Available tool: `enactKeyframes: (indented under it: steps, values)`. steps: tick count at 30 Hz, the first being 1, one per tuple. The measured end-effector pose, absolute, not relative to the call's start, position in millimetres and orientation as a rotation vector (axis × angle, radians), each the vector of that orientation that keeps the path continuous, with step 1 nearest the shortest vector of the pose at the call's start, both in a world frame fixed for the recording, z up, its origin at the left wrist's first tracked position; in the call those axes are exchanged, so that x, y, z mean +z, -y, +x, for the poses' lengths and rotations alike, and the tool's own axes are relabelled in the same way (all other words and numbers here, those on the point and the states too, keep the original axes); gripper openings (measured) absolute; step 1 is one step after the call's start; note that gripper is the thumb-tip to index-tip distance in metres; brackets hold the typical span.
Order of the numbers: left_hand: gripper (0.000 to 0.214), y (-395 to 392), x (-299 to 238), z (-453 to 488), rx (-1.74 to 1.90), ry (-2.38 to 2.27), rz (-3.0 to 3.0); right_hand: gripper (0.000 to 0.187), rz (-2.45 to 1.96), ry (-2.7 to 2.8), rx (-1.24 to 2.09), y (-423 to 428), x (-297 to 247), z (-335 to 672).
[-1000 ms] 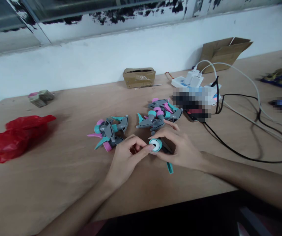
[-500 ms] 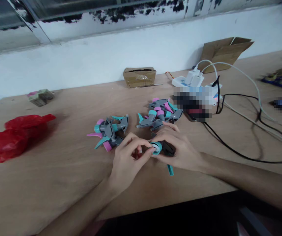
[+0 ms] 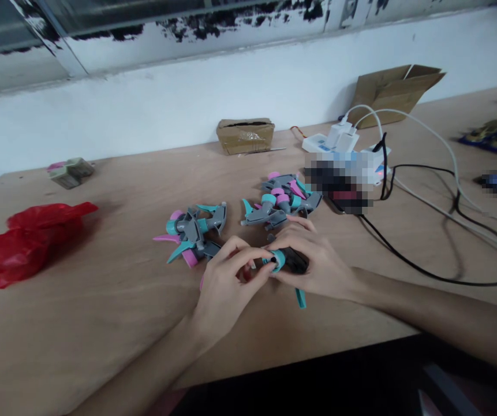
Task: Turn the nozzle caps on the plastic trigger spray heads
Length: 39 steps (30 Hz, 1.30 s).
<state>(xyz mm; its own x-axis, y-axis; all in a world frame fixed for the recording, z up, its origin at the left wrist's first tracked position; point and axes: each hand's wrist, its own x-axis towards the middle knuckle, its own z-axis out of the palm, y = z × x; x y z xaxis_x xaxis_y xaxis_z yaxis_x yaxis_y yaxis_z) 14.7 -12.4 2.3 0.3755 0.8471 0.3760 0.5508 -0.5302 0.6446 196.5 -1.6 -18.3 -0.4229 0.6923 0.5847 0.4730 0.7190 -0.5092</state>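
Note:
My right hand (image 3: 317,257) is closed around a dark grey trigger sprayer head (image 3: 296,261). Its turquoise collar (image 3: 280,261) faces left, and its turquoise trigger (image 3: 301,298) sticks out below my fingers. My left hand (image 3: 228,283) has thumb and forefinger pinched at the collar's mouth; a small dark spot shows between the fingertips, but what they grip is too small to make out. Just beyond my left hand lies a pile of grey, turquoise and pink sprayer heads (image 3: 194,228). Another such pile (image 3: 276,199) lies beyond my right hand.
A red plastic bag (image 3: 36,242) lies at the left, with greenish blocks (image 3: 71,172) behind it. Along the wall stand a small cardboard box (image 3: 246,137) and an open carton (image 3: 393,95). A power strip (image 3: 317,143) and looping black cable (image 3: 430,277) occupy the right side.
My left hand has shifted very slightly, its fingertips still at the collar. A dark spot now shows at the collar's mouth where something whitish showed before. My right hand holds its place.

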Motion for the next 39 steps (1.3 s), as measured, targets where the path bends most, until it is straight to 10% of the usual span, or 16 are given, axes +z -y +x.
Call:
enactKeyframes:
  steps: [34, 39]
  values:
    - [0.030, 17, 6, 20, 0.838, -1.297, 2.116, 0.015, -0.902, 2.128, 0.254, -4, -24, 195]
    - [0.022, 18, 12, 16, 0.801, -1.287, 2.138, 0.042, -0.842, 2.059, 0.366, -1, -20, 198]
